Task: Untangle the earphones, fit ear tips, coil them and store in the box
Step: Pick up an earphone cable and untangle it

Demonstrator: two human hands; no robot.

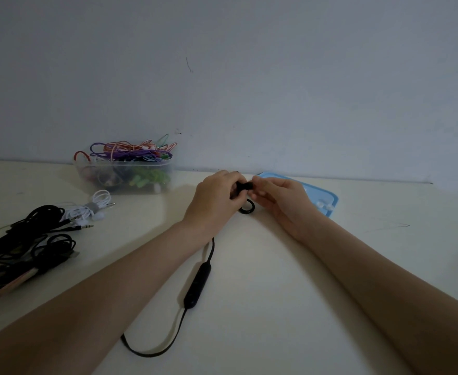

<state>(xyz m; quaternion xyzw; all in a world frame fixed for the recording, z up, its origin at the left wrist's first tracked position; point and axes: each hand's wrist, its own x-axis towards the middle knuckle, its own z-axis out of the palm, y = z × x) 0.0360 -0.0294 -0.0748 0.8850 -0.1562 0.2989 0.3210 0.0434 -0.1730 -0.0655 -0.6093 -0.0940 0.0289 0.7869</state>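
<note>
Both hands meet at the far middle of the counter (276, 280), approx. beside the blue lid (328, 197). The left hand (214, 197) and the right hand (279, 197) both pinch the black earbud (242, 186) between them, so each grip is narrow and closed on this same small piece. Just below it a small black loop (246, 207) touches the counter, left of the lid. The black cable (208, 253) goes from under the left wrist toward the viewer, to the inline remote (196, 285), then bends in a curve near the left forearm.

On the blue lid lie small white ear tips (324, 205), near its right edge. Far left of the lid stands the clear plastic box (125, 177), against the wall, filled w/ coloured coiled earphones (133, 152). Further left of the lid, nearer the viewer than the box: a white coiled earphone set (95, 205), and a heap of black cables (27, 239) w/ jack plugs. No brand, label or writing can be read on any item; the frame is dim.
</note>
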